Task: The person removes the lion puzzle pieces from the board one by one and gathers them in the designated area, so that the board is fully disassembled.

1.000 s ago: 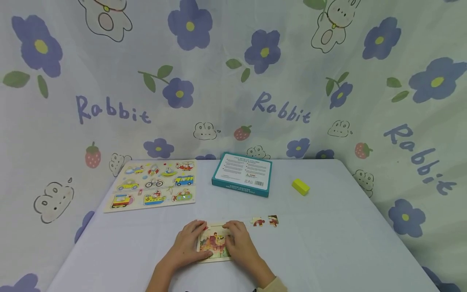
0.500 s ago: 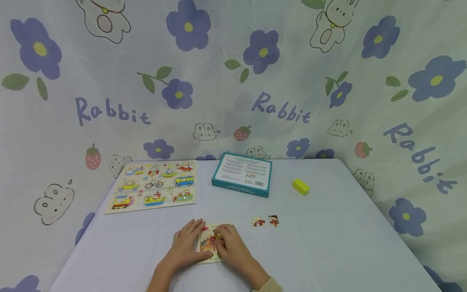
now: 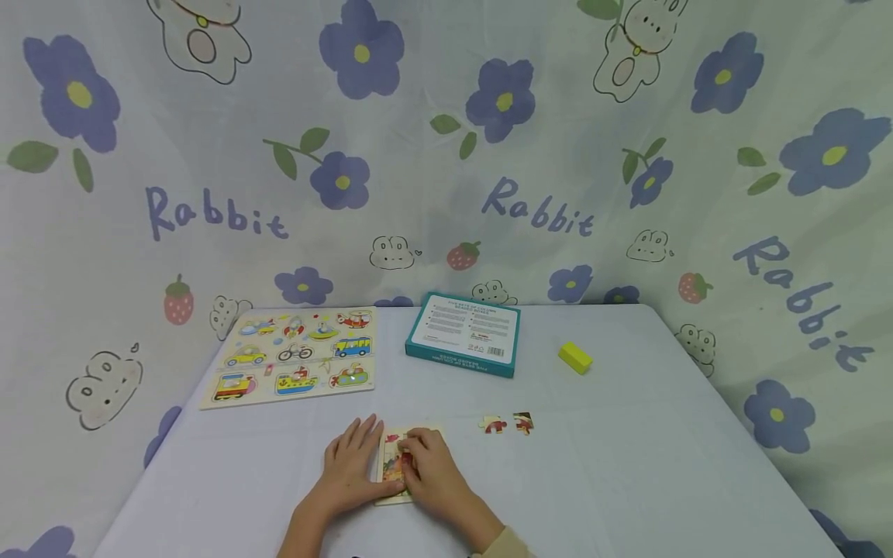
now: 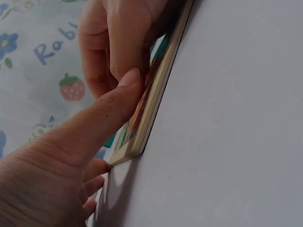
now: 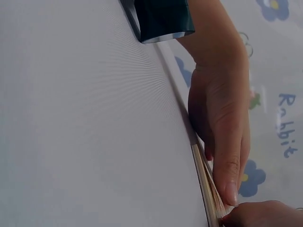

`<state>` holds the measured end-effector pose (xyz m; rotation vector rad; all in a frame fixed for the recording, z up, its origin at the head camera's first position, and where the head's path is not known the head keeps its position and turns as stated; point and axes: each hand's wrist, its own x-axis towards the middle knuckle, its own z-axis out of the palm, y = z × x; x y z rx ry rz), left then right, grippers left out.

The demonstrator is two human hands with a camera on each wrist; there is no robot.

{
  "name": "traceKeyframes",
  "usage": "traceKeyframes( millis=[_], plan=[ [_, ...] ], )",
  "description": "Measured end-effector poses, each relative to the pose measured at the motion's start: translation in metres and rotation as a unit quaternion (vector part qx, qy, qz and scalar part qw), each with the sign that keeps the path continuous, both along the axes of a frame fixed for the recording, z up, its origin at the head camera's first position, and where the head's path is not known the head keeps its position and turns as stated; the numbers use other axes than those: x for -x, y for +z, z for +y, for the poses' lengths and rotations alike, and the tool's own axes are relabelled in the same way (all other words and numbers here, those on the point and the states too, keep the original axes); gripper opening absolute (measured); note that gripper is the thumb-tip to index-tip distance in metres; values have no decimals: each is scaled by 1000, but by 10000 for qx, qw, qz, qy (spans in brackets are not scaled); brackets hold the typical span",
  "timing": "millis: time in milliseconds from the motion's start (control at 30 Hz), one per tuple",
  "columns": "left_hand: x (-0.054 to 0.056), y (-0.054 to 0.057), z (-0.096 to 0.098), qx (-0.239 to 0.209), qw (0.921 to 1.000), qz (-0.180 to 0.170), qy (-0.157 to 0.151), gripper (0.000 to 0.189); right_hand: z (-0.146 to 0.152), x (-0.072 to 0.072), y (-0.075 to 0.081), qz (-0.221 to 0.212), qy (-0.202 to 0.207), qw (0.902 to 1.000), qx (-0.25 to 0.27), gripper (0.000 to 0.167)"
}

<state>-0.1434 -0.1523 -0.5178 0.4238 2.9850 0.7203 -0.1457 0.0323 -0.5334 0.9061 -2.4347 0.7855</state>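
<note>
- While your left hand (image 3: 349, 465) spreads along the puzzle's (image 4: 156, 94) left side, fingers nearly straight and thumb laid over its near rim, you have a guide there rather than a grip; a hard sideways push could slide the puzzle across the cloth.
- Your right hand (image 3: 436, 473) has bent fingers drawn in over the picture; whether they pinch a piece, you cannot tell, because the knuckles hide the tips. Pressing a piece that is out of line could tip it or lift its neighbour.
- The puzzle lies flat on the worktop (image 3: 628, 465), on the near side, roughly midway between the left and right edges.
- Both hands cover much of the picture, so a misfit could go unnoticed.
- Two loose pieces, one pale (image 3: 494, 424) and one darker (image 3: 523, 422), lie beyond your right hand, farther toward the right edge; a careless sweep of that hand could scatter them.
</note>
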Motion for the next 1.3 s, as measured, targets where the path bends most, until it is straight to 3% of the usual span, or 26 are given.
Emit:
traceKeyframes(
  millis=[533, 1000, 1300],
  plan=[
    [4, 2, -19, -452, 9983, -245, -266, 92, -8, 1, 1, -169, -438, 9973, -572, 29],
    [3, 4, -18, -564, 9975, -267, -333, 92, -6, 4, -8, 220, -425, 9987, -175, 18],
    [3, 5, -18, -551, 9975, -324, -285, 94, -8, 4, -4, 17, -472, 9989, -54, 16]
  ],
)
